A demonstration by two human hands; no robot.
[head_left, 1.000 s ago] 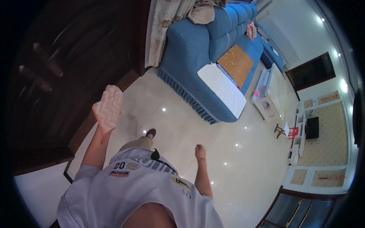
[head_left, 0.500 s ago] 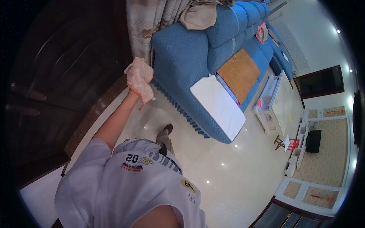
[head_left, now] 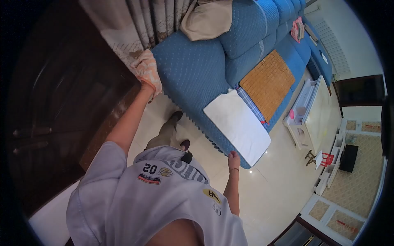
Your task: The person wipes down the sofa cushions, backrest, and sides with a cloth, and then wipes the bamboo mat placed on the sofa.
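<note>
A pink-and-white zigzag cloth (head_left: 147, 67) covers my left hand (head_left: 147, 74), so its fingers are hidden. That hand is against the lower edge of the patterned curtain (head_left: 119, 28), beside the blue sofa (head_left: 186, 65). My right hand (head_left: 233, 160) hangs lower, fingers curled in with nothing visible in them. From this view it appears just in front of the sofa's near end, by a white cloth (head_left: 240, 125) lying there. Beyond the white cloth, a brown woven mat (head_left: 269, 84) rests on the seat over a blue checked cloth.
A dark wooden door (head_left: 53, 102) stands at left. A beige cloth (head_left: 207, 20) drapes over the sofa back. To the right are a pale low table (head_left: 318, 119), a small wooden stool, a red chair (head_left: 327, 159) and a television (head_left: 349, 158). My feet are on the shiny tiled floor (head_left: 271, 197).
My left hand has risen from over the floor to the curtain, whose lower part now slants toward it. My right hand, out of view half a second ago, shows again. The sofa appears closer.
</note>
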